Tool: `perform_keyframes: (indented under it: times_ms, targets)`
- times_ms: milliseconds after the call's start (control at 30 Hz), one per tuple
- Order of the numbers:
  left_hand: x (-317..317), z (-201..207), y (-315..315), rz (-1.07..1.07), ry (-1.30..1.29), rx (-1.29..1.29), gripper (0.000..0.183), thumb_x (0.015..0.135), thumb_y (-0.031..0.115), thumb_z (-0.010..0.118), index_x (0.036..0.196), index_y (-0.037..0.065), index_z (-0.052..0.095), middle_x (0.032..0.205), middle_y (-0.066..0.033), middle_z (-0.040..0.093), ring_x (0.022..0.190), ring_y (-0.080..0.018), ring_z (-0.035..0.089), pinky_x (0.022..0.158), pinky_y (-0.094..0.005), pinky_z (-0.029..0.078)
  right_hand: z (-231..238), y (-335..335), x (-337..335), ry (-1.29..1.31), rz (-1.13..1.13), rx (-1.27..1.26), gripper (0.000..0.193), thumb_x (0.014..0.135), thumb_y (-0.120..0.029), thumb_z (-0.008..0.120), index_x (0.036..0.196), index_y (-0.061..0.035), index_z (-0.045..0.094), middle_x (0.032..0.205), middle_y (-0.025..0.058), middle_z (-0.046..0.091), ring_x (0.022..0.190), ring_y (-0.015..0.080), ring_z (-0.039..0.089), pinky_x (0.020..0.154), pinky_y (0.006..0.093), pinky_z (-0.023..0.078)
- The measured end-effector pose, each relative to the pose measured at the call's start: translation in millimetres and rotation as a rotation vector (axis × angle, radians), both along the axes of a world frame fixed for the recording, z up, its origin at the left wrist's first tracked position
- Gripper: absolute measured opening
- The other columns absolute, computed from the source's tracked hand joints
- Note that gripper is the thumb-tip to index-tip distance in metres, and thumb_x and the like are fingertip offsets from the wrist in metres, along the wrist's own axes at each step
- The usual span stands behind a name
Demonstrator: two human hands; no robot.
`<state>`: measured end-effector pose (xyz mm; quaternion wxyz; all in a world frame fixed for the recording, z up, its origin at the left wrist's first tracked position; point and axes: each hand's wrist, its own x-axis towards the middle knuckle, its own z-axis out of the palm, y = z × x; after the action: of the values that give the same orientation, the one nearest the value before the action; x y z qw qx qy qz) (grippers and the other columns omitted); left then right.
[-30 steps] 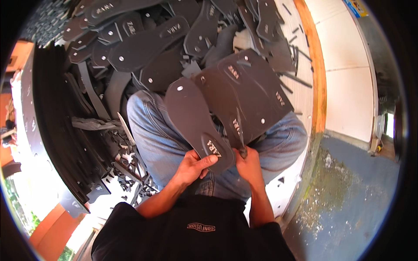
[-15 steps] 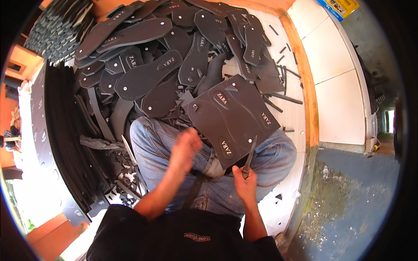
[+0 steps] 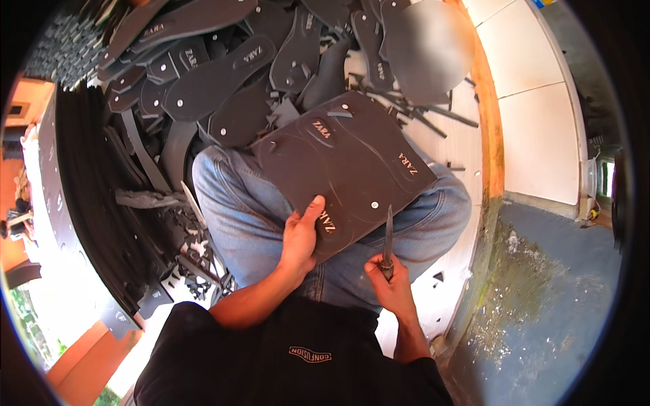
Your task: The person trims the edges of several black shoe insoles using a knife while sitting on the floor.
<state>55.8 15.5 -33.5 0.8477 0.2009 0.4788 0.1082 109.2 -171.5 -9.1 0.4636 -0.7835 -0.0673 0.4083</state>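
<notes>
A dark rubber sheet (image 3: 352,166) with sole outlines marked on it lies across my lap, on my blue jeans (image 3: 244,216). My left hand (image 3: 301,233) grips its near edge, thumb on top. My right hand (image 3: 389,277) holds a knife (image 3: 387,237) by the handle, blade pointing up at the sheet's near right edge. A blurred dark sole (image 3: 426,44) hangs in the air at the top, over the pile.
A heap of cut black soles (image 3: 223,74) fills the floor ahead of my knees. Stacked dark sheets and offcut strips (image 3: 101,196) lie on my left. White tiles (image 3: 535,135) with an orange border and a rough blue-grey floor (image 3: 555,298) are on my right.
The cut sole that both hands held a second ago has left the lap and flies toward the pile. My left hand swung out and came back to grip the sheet's edge.
</notes>
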Motion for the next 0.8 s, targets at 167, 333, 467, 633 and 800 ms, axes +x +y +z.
perform_keyframes:
  times_ms: [167,333,467,633,800]
  targets:
    - [-31,11,3,-0.049,0.077,-0.012,0.034,0.091,0.03,0.056,0.107,0.0,0.056,0.096,-0.0094,0.065,0.081,-0.0175,0.065,0.071,-0.0296,0.055,14,-11,-19,-0.007,0.212,-0.156,0.013,0.081,-0.008,0.059,0.092,-0.0015,0.061,0.051,0.0017,0.05,0.046,0.0079,0.045,0.047,0.0256,0.036]
    - [-29,17,5,-0.078,0.083,-0.013,0.036,0.091,0.031,0.055,0.108,0.0,0.056,0.097,-0.0098,0.065,0.082,-0.017,0.065,0.071,-0.0286,0.055,9,-15,-26,-0.061,0.253,-0.171,0.014,0.077,-0.004,0.056,0.089,-0.002,0.062,0.051,0.0074,0.051,0.044,0.0151,0.05,0.047,0.0291,0.04]
    - [-28,21,8,-0.091,0.078,-0.007,0.038,0.091,0.032,0.055,0.109,-0.001,0.056,0.098,-0.0101,0.065,0.083,-0.0173,0.065,0.071,-0.0285,0.055,8,-13,-26,-0.062,0.267,-0.21,0.014,0.076,-0.004,0.056,0.088,-0.0027,0.062,0.052,0.0096,0.053,0.044,0.0195,0.052,0.047,0.031,0.041]
    - [-28,20,7,-0.085,0.093,-0.004,0.041,0.091,0.034,0.055,0.111,-0.001,0.055,0.098,-0.0109,0.064,0.084,-0.0178,0.065,0.071,-0.0284,0.055,1,-13,-28,-0.097,0.266,-0.198,0.011,0.075,-0.004,0.056,0.084,-0.0026,0.062,0.054,0.0119,0.054,0.046,0.0235,0.055,0.048,0.0326,0.042]
    - [-29,18,8,-0.074,0.118,0.025,0.043,0.089,0.036,0.057,0.109,-0.002,0.056,0.099,-0.0116,0.064,0.085,-0.0183,0.065,0.072,-0.0283,0.055,-11,-5,-27,-0.121,0.255,-0.215,0.008,0.075,-0.004,0.055,0.078,-0.0023,0.062,0.056,0.0138,0.057,0.049,0.0254,0.058,0.049,0.0343,0.043]
